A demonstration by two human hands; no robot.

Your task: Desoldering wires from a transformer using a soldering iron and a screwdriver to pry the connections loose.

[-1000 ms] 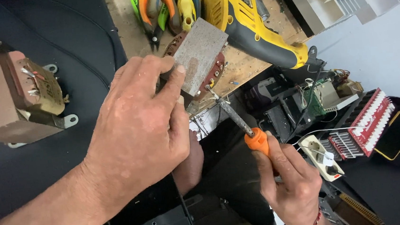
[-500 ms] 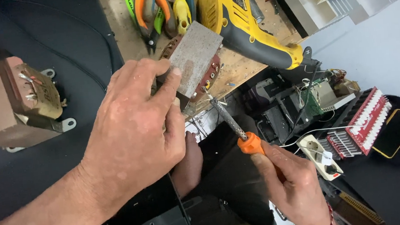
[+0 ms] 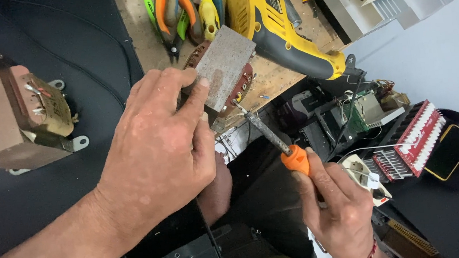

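Note:
My left hand [image 3: 157, 151] presses on a small transformer [image 3: 225, 74] with a grey rusty metal core, steadying it at the edge of the wooden bench [image 3: 280, 78]. My right hand [image 3: 336, 208] grips an orange-handled soldering iron [image 3: 274, 139]. Its dark metal tip touches the brown terminal strip on the transformer's right side. The lower part of the transformer is hidden under my left fingers.
A larger transformer [image 3: 18, 115] sits on a black surface at left. Pliers and cutters [image 3: 182, 10] and a yellow power drill [image 3: 276, 30] lie at the back. Below the bench edge are circuit boards [image 3: 369, 107], a red and white component rack [image 3: 413, 136] and a white socket [image 3: 361, 176].
The view has shifted slightly. The iron's tip stays at the terminal strip while my right hand has edged lower on the handle. My left hand keeps its hold.

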